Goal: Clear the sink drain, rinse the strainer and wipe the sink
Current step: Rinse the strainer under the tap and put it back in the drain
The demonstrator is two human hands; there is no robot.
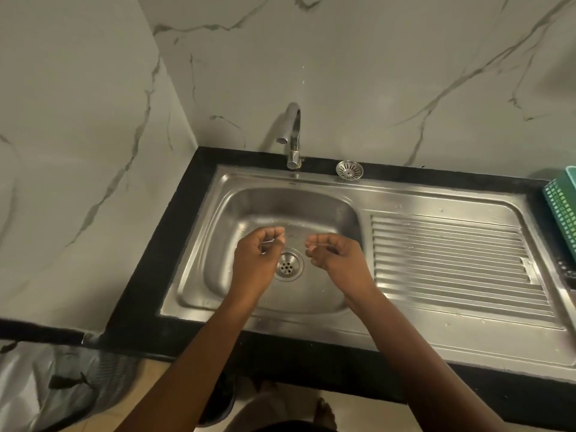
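Above the bowl of the sink [296,328], saw both hands held in the air, apart, palms turned toward each other. Found the left hand [257,255] just left of the drain [288,265], overlapping the drain's left rim from this angle; fingers loosely curled, thumb close to the fingertips, nothing visible in the grip. Found the right hand [336,254] just right of the drain in much the same posture: fingers relaxed and bent, thumb out front, holding nothing visible. Could not tell whether either hand touched the steel. Saw the drain's ring of small holes exposed at the bottom of the bowl. Located the strainer [349,170] out of the bowl, lying flat at the back edge where the sink rim met the black worktop [140,291], just right of the tap [293,135] base and well apart from both hands. Noted the tap spout curving left and down. Spotted scattered droplets on the bowl floor and on the ribbed drainboard [452,260] to the right. Caught a green plastic basket [561,207] at the far right edge, cut off by the frame. Logged the marble-look wall [374,73] behind and to the left, and a bare foot [324,413] on the floor below the worktop.
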